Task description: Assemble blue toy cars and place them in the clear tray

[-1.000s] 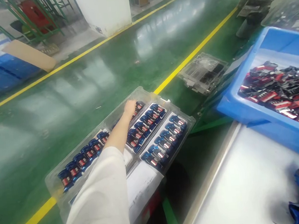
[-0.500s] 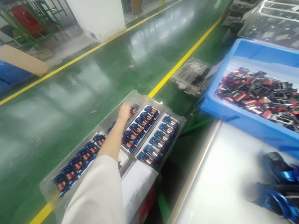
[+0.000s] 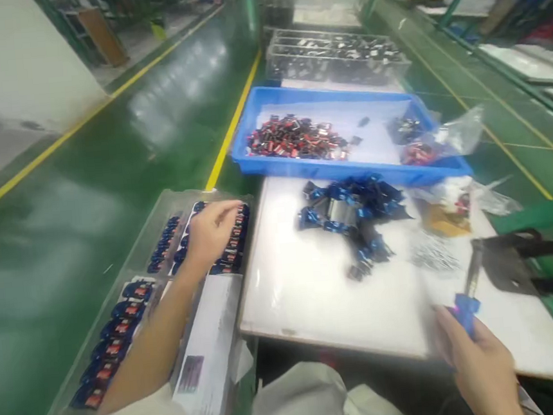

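My left hand (image 3: 213,232), loosely curled with a gap between thumb and fingers, is over a clear plastic tray (image 3: 56,407). No object shows in it. Rows of blue-and-black parts with red labels (image 3: 118,337) fill the tray's compartments. My right hand (image 3: 481,361) is closed around a blue-bodied screwdriver (image 3: 467,313) with a metal shaft pointing up, above the right side of the white table (image 3: 314,301). A blurred pile of blue-and-black parts (image 3: 344,211) lies mid-table. Small silvery pieces (image 3: 433,252) are scattered near the screwdriver.
Behind the pile, a blue bin (image 3: 331,167) holds red-and-black pieces (image 3: 294,138) and plastic bags (image 3: 461,132). A black bracket-like object (image 3: 509,264) stands at the table's right. White sheets or cartons (image 3: 210,336) lie along the tray. Further back is a clear crate (image 3: 335,54).
The view has swung right, bringing the table, my right hand and the screwdriver into sight. My left hand has drawn back from the tray's far compartment toward the table side.
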Demonstrator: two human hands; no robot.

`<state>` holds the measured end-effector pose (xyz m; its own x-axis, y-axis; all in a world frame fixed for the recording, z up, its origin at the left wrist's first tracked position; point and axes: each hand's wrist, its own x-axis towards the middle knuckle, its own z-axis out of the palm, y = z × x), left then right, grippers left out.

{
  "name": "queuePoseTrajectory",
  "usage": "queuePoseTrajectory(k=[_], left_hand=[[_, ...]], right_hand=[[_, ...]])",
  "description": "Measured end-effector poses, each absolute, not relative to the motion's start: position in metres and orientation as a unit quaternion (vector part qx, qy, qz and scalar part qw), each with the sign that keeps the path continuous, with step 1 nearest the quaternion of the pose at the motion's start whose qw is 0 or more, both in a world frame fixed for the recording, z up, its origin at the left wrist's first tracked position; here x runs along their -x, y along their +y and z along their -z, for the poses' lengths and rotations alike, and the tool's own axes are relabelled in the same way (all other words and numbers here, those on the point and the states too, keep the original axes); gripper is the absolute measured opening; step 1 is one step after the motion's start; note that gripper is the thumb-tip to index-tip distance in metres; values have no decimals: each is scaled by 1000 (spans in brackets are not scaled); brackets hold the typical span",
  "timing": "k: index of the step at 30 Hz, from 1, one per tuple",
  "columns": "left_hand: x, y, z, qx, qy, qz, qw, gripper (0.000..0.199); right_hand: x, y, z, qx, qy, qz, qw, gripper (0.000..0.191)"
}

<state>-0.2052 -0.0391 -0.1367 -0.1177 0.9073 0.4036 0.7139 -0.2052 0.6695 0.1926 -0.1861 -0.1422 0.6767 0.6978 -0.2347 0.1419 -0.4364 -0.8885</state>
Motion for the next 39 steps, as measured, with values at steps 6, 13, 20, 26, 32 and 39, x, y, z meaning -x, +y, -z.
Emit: queuePoseTrajectory(k=[6,13,20,26,32,39], left_hand=[[99,-52,125,-771,522,-330,159,26],[37,-23,109,-809,509,-287,63,45],[16,22,94,-852,491,-171,61,38],[24,19,76,-862,463,-206,21,28],[39,-15,52,-789,524,-318,43,39],[16,-82,86,-660,568,-360,335,71]], right_hand=[[-217,-200,144,758,-236,-348,499,66],[-259,-236,143,766,-236,-317,507,57],[-286,-251,149,797,-219,-278,490,46],[-336,-248,151,854,-308,-189,375,50],[-367,-225,144,867,-402,-112,273,40],[-371,-179,150,879,-423,-41,216,35]])
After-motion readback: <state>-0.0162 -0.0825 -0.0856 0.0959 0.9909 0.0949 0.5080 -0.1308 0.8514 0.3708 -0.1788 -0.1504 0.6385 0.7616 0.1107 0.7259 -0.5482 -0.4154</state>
